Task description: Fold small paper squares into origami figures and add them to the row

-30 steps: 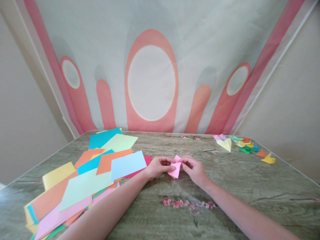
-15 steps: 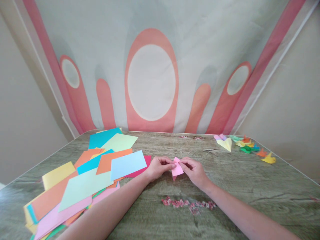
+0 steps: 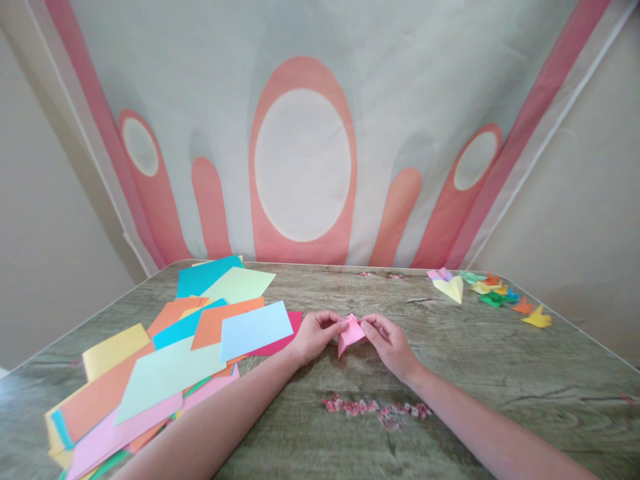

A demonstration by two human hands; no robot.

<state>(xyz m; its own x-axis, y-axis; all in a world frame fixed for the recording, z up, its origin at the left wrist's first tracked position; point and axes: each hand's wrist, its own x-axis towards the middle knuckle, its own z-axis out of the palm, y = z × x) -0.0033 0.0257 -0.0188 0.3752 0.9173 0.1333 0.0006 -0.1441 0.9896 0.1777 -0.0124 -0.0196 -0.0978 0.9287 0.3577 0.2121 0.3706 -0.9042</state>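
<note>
A small folded piece of pink paper (image 3: 351, 331) is held between both hands, just above the table. My left hand (image 3: 319, 335) pinches its left side between thumb and fingers. On the other side, my right hand (image 3: 387, 340) grips the right edge with thumb and forefinger. One pink flap hangs down at the lower left of the fold. The fingertips hide parts of the paper's edges.
Loose coloured paper sheets (image 3: 170, 373) lie in a heap at the left. Several small folded paper figures (image 3: 495, 298) and a pale yellow paper plane (image 3: 451, 288) rest at the far right. A printed backdrop (image 3: 304, 247) rises behind the wood-patterned table (image 3: 480, 380).
The pink paper has turned slightly between my fingers, its hanging flap now further left. My left fingertips have shifted a little left; the right hand has barely moved.
</note>
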